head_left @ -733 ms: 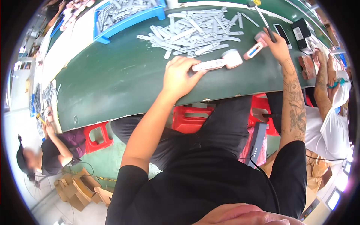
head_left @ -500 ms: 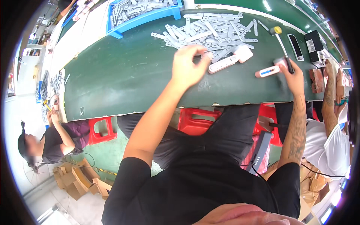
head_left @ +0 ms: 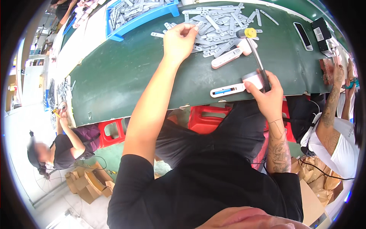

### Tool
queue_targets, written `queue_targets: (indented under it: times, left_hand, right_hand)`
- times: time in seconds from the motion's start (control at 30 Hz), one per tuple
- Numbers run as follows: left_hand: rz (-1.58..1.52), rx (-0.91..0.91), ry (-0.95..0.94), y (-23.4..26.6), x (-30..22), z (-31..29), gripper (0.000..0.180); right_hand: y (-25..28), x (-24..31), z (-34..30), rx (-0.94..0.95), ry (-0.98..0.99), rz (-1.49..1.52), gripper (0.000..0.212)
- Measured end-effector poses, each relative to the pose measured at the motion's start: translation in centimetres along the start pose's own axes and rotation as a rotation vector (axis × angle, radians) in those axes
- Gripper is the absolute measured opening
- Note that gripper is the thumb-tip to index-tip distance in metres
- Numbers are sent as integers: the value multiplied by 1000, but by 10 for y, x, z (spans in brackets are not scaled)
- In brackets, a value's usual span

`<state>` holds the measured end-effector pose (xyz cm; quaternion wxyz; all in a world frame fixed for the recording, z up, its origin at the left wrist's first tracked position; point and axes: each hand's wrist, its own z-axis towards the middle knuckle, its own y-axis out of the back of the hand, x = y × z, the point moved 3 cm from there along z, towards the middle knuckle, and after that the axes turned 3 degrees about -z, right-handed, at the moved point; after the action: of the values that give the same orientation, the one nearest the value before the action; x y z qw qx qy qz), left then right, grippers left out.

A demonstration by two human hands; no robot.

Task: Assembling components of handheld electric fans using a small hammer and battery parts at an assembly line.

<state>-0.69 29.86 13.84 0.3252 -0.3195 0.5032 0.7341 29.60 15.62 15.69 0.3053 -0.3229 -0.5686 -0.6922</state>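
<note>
My left hand [head_left: 178, 45] reaches to the near left side of a heap of grey plastic strips [head_left: 221, 32]. Its thumb and finger are pinched on the end of a grey strip [head_left: 198, 25]. Near the table's front edge, my right hand [head_left: 268, 95] grips a hammer [head_left: 257, 57] with a yellow-faced head, pointing away from me. The same hand also holds a white and pink handheld device [head_left: 228, 90] with a grey cap; a blue part shows in its handle slot. Another white and pink device [head_left: 227, 58] lies against the heap, touched by neither hand.
A blue tray [head_left: 143, 21] full of grey strips stands at the back left. A phone [head_left: 303, 36], a black box [head_left: 322, 33] and a reddish block [head_left: 326, 71] are at the right. Other people work at the far left [head_left: 63, 149] and right [head_left: 335, 129].
My left hand has moved away from me and left, up to the strips. My right hand has brought the hammer and device left and nearer to me.
</note>
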Motion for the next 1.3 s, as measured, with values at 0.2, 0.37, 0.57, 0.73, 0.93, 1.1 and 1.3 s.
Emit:
queue_targets:
  times: [0.2, 0.37, 0.57, 0.73, 0.93, 1.1, 1.3]
  left_hand:
    - [-539, 49, 307, 51, 21, -33, 28]
    - [117, -259, 201, 215, 118, -30, 30]
    - [539, -290, -31, 214, 97, -29, 26]
    - [271, 228, -264, 69, 15, -42, 24]
    - [385, 117, -513, 25, 4, -31, 13]
    - [105, 182, -398, 45, -46, -71, 17]
    - [-67, 335, -353, 22, -73, -133, 16]
  right_hand:
    - [-18, 5, 4, 41, -63, 28, 54]
    - [-19, -2, 5, 67, -67, 111, 55]
    - [-20, 0, 4, 37, -1, 34, 56]
    - [-22, 3, 2, 26, -7, 31, 57]
    - [-22, 8, 1, 17, -2, -20, 56]
    - [-26, 12, 0, -24, 12, -63, 57]
    - [-35, 16, 1, -16, -1, -69, 62]
